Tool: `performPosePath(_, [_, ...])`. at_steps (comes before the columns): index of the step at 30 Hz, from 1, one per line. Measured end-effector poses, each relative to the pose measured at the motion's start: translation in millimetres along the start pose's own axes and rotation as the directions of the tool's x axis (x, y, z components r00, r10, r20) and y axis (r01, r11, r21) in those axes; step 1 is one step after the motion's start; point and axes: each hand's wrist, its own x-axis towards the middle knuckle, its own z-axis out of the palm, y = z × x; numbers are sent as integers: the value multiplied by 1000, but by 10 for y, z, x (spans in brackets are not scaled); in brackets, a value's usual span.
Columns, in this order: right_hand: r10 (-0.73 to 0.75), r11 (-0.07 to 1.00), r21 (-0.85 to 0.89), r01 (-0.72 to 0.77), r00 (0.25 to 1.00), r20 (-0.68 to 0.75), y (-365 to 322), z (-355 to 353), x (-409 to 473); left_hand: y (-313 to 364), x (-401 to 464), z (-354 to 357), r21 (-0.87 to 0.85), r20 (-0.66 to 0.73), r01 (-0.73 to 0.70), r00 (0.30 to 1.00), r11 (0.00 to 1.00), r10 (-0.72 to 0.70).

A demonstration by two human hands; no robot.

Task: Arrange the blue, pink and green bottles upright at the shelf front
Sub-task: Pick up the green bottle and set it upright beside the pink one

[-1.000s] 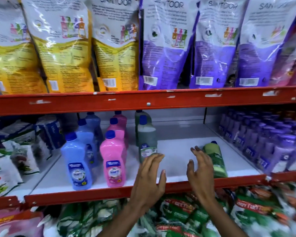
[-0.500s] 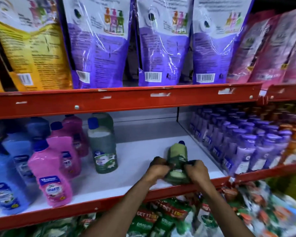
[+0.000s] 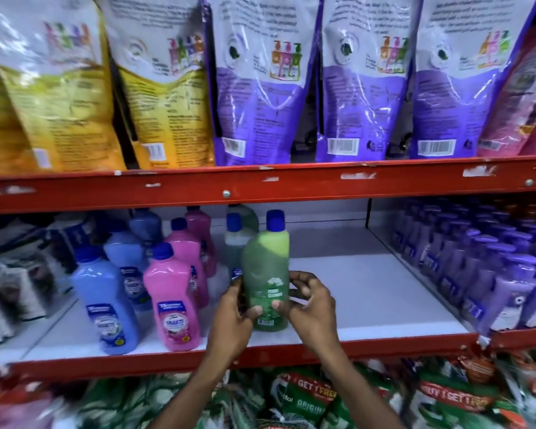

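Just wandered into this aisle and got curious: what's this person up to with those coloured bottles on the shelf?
A person is tidying a shop shelf. Both hands, the left hand and right hand, grip a green bottle and hold it upright near the shelf front. Just to its left, a pink bottle and a blue bottle already stand upright at the front, with more bottles behind them.
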Motion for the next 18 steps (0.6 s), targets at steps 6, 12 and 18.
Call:
performPosePath(6, [-42, 998, -46, 43, 999, 21, 57, 452, -31, -146, -60, -203, 132, -140, 36, 990, 991, -17])
performPosePath(12, [-61, 996, -66, 58, 997, -41, 143, 559, -96, -226, -46, -277, 209, -71, 35, 997, 977, -20])
performPosePath(18, [-43, 998, -50, 46, 997, 60, 169, 547, -119, -269, -113, -360, 267, -41, 52, 998, 962, -42])
